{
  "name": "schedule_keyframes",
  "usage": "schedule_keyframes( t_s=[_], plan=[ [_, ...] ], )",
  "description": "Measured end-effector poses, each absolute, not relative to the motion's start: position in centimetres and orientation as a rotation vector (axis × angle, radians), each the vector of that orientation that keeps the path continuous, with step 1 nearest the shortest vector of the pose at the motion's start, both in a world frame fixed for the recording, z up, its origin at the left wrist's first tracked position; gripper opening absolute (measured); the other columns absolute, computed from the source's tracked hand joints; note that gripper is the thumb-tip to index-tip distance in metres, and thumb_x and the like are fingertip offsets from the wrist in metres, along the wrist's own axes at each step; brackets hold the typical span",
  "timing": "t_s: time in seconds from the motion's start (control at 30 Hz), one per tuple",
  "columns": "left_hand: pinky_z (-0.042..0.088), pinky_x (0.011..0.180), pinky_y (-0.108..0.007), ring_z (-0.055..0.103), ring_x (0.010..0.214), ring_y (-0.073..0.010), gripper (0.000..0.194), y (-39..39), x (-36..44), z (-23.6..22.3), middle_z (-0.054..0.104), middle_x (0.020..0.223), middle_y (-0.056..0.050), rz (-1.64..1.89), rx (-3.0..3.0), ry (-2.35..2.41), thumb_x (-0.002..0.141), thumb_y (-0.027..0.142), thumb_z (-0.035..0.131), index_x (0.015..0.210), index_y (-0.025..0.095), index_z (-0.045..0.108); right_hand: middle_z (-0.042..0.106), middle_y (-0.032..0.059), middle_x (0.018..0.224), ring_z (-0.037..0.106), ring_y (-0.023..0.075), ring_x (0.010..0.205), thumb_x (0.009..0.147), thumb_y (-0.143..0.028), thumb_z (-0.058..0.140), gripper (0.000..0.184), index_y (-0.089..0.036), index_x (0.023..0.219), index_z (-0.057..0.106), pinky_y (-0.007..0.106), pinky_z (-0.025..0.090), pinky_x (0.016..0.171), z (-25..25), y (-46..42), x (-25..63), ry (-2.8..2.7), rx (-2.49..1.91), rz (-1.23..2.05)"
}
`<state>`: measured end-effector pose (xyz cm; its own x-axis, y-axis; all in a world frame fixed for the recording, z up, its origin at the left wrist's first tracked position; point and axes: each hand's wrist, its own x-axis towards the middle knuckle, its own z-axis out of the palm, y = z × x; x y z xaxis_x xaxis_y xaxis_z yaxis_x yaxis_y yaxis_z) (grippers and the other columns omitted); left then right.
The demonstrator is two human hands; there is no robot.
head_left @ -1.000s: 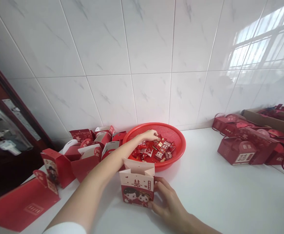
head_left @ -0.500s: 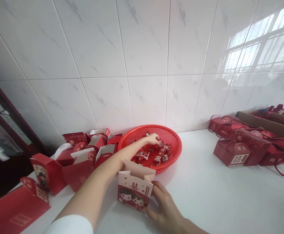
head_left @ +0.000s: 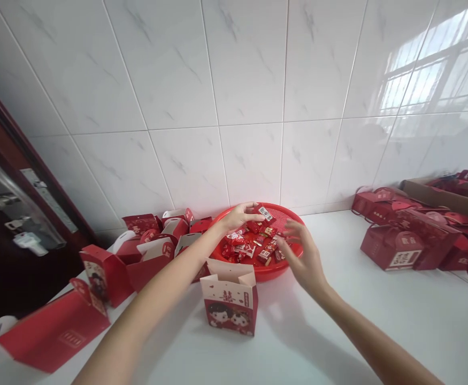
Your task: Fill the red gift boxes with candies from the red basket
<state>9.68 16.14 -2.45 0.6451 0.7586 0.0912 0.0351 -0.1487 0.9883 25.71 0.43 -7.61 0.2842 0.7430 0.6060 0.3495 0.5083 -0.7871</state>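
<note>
Over the red plastic basket (head_left: 296, 248), my left hand (head_left: 239, 216) pinches a red wrapped candy packet (head_left: 266, 214) with a white printed label. My right hand (head_left: 304, 254) hovers at the basket's right side, fingers apart, with nothing in it. Several red wrapped candies (head_left: 244, 248) lie loose in the basket. In front of the basket stands an upright gift box (head_left: 231, 310), open at the top, with two cartoon faces and a red character printed on its front. Neither hand touches that box.
Several red gift boxes (head_left: 153, 267) with raised flaps crowd the left of the white table (head_left: 322, 342). Closed red boxes with handles (head_left: 394, 248) and a brown carton (head_left: 438, 192) stand at the right. Behind rises a tiled wall (head_left: 253, 160); a dark door (head_left: 1, 224) with keys is at far left.
My left hand has lifted a candy packet up from the pile. My right hand has let go of the gift box and moved up to the basket's right side.
</note>
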Motion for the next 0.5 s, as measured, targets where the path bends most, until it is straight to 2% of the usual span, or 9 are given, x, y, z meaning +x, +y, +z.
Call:
schedule_keyframes(
  t_s=[0.07, 0.1, 0.2, 0.3, 0.37, 0.43, 0.5],
  plan=[
    [0.055, 0.083, -0.033, 0.07, 0.089, -0.0183, 0.048, 15.3, 9.7, -1.9, 0.074, 0.098, -0.005, 0.72, 1.653, 0.615, 0.065, 0.028, 0.091, 0.104, 0.015, 0.067, 0.063, 0.0118, 0.134, 0.067, 0.0262, 0.108, 0.082, -0.049, 0.074, 0.052, -0.024, 0.125, 0.057, 0.041, 0.06, 0.085, -5.9, 2.8, 25.9, -1.178, -1.124, 0.59],
    [0.055, 0.083, -0.032, 0.07, 0.09, -0.0184, 0.046, 14.9, 9.8, -1.7, 0.074, 0.097, -0.005, 0.712, 1.685, 0.591, 0.065, 0.027, 0.091, 0.102, 0.014, 0.068, 0.064, 0.0109, 0.133, 0.067, 0.0263, 0.108, 0.08, -0.05, 0.077, 0.058, -0.024, 0.128, 0.057, 0.04, 0.061, 0.083, -5.4, 3.8, 25.9, -1.139, -1.112, 0.732],
    [0.055, 0.083, -0.032, 0.069, 0.093, -0.0196, 0.043, 14.4, 9.9, -1.4, 0.074, 0.099, -0.006, 0.689, 1.767, 0.565, 0.063, 0.026, 0.09, 0.097, 0.014, 0.068, 0.072, 0.0091, 0.118, 0.071, 0.0266, 0.101, 0.08, -0.048, 0.077, 0.047, -0.022, 0.118, 0.067, 0.036, 0.064, 0.073, -4.6, 5.8, 25.2, -1.091, -0.983, 1.084],
    [0.055, 0.083, -0.034, 0.068, 0.097, -0.0222, 0.043, 14.5, 9.4, -1.8, 0.074, 0.106, -0.009, 0.677, 1.78, 0.589, 0.063, 0.024, 0.089, 0.1, 0.014, 0.07, 0.076, 0.006, 0.098, 0.075, 0.0244, 0.081, 0.079, -0.044, 0.079, 0.038, -0.021, 0.108, 0.073, 0.034, 0.063, 0.064, -4.9, 6.6, 24.4, -1.021, -0.879, 1.25],
    [0.055, 0.086, -0.034, 0.068, 0.104, -0.0235, 0.048, 14.9, 8.8, -2.1, 0.073, 0.115, -0.011, 0.674, 1.794, 0.603, 0.068, 0.023, 0.086, 0.113, 0.016, 0.07, 0.076, 0.0037, 0.089, 0.074, 0.0225, 0.075, 0.078, -0.04, 0.081, 0.033, -0.021, 0.104, 0.073, 0.033, 0.063, 0.062, -5.2, 6.8, 24.2, -0.963, -0.861, 1.271],
    [0.054, 0.09, -0.035, 0.068, 0.109, -0.0229, 0.057, 15.4, 8.2, -2.5, 0.071, 0.123, -0.012, 0.663, 1.87, 0.662, 0.077, 0.023, 0.078, 0.132, 0.02, 0.062, 0.075, 0.0025, 0.086, 0.074, 0.022, 0.075, 0.077, -0.037, 0.082, 0.027, -0.021, 0.097, 0.073, 0.032, 0.062, 0.061, -5.6, 7.1, 24.3, -0.924, -0.859, 1.259],
    [0.053, 0.092, -0.035, 0.068, 0.11, -0.0215, 0.057, 16.1, 7.7, -2.8, 0.069, 0.126, -0.013, 0.637, 1.986, 0.76, 0.086, 0.023, 0.067, 0.141, 0.02, 0.055, 0.075, 0.0019, 0.082, 0.072, 0.0211, 0.072, 0.076, -0.036, 0.082, 0.023, -0.021, 0.09, 0.073, 0.031, 0.061, 0.059, -5.9, 7.4, 24.6, -0.881, -0.867, 1.241]
  ],
)
